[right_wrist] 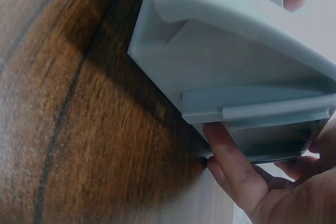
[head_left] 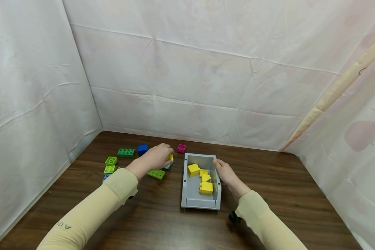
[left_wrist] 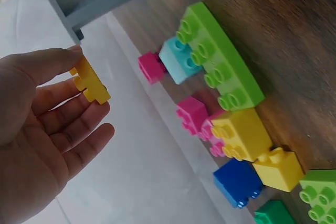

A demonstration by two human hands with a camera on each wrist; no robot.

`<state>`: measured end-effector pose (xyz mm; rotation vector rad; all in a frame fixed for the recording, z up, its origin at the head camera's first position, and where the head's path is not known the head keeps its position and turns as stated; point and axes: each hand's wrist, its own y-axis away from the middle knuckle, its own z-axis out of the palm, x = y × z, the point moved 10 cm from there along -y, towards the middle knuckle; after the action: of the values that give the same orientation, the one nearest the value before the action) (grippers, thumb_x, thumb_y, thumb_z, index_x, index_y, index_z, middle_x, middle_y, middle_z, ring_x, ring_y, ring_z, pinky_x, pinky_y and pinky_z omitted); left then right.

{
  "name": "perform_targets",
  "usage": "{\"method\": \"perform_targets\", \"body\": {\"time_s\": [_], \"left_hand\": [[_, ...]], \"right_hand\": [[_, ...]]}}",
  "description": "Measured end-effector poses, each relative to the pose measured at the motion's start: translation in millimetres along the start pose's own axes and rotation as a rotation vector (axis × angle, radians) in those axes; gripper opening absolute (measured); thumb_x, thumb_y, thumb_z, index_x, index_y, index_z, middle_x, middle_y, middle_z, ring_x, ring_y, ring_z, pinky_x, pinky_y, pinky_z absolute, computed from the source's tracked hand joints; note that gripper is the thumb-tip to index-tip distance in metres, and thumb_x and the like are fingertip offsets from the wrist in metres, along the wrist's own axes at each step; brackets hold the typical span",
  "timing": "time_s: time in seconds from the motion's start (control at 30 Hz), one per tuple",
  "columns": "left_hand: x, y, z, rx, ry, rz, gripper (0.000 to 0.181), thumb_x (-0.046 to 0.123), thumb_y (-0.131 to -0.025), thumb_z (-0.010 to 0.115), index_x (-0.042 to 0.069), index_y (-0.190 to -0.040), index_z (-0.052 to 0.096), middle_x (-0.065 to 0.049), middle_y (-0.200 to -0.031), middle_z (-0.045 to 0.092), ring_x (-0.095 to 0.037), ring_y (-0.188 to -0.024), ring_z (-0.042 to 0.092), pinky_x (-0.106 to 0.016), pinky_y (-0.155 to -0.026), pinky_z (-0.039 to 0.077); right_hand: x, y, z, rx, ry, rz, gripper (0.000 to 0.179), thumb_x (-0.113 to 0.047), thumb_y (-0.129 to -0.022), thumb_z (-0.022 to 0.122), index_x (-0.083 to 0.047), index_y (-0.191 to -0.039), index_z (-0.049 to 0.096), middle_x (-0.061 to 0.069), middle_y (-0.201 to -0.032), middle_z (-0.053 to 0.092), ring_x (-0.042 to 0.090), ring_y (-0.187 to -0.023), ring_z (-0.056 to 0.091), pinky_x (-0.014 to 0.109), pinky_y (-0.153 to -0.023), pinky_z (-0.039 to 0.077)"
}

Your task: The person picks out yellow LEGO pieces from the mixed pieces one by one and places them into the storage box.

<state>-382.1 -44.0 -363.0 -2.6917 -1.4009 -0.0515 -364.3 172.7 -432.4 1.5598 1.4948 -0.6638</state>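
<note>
My left hand point(head_left: 154, 158) pinches a small yellow building brick point(left_wrist: 90, 83) between thumb and fingertips, held above the loose bricks. Left of centre on the table stands a grey plastic bin point(head_left: 201, 204), with several yellow bricks point(head_left: 206, 188) lying inside. My right hand point(head_left: 226, 173) grips the bin's right wall near its far end, thumb at the rim. From the right wrist view, its fingers point(right_wrist: 231, 169) curl against the outer side under a ledge. Below the left hand lie a light green brick point(left_wrist: 231, 66), a light blue brick point(left_wrist: 178, 59) and more yellow bricks point(left_wrist: 247, 132).
Left of the bin, loose bricks are spread over the dark wooden table point(head_left: 268, 208): a dark green brick point(head_left: 126, 152), a blue brick point(head_left: 142, 149), lime bricks point(head_left: 110, 160) and a pink brick point(head_left: 181, 148). Pale curtains point(head_left: 190, 69) hang behind the table and at both sides.
</note>
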Motion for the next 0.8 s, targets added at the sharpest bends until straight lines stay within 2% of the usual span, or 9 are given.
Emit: {"method": "perform_targets", "body": {"time_s": [0.23, 0.47, 0.73, 0.8], "left_hand": [[12.4, 0.4, -12.0, 0.033, -0.013, 0.008, 0.029, 0.028, -0.087, 0.068, 0.008, -0.108, 0.068, -0.003, -0.098, 0.063, -0.017, -0.092, 0.055, -0.028, -0.079, 0.052], [29.5, -0.9, -24.2, 0.056, 0.009, 0.044, 0.029, 0.028, -0.088, 0.068, 0.008, -0.109, 0.068, -0.004, -0.096, 0.062, -0.016, -0.089, 0.054, -0.028, -0.080, 0.052], [50.7, -2.8, -32.2, 0.064, 0.009, 0.090, 0.030, 0.026, -0.087, 0.068, 0.006, -0.109, 0.068, -0.006, -0.104, 0.064, -0.020, -0.099, 0.056, -0.032, -0.088, 0.051], [56.9, -3.1, -34.0, 0.068, 0.016, 0.104, 0.028, 0.024, -0.086, 0.069, 0.006, -0.108, 0.068, -0.005, -0.102, 0.064, -0.020, -0.098, 0.056, -0.031, -0.087, 0.051]], "right_hand": [[5.3, -3.7, -0.8, -0.003, -0.004, 0.032, 0.053, -0.037, -0.103, 0.032, -0.003, -0.144, 0.035, 0.024, -0.140, 0.043, 0.036, -0.115, 0.052, 0.051, -0.073, 0.054], [5.3, -2.9, -2.0, 0.003, -0.006, 0.034, 0.053, -0.038, -0.103, 0.032, -0.004, -0.144, 0.035, 0.023, -0.138, 0.045, 0.034, -0.111, 0.054, 0.050, -0.072, 0.054], [7.1, -5.4, -0.5, 0.002, -0.022, 0.031, 0.054, -0.039, -0.103, 0.032, -0.005, -0.144, 0.036, 0.023, -0.136, 0.048, 0.032, -0.109, 0.056, 0.048, -0.071, 0.055], [7.0, -6.1, -0.4, 0.001, -0.025, 0.030, 0.053, -0.039, -0.103, 0.032, -0.005, -0.144, 0.036, 0.023, -0.136, 0.047, 0.032, -0.109, 0.056, 0.048, -0.071, 0.055]]}}
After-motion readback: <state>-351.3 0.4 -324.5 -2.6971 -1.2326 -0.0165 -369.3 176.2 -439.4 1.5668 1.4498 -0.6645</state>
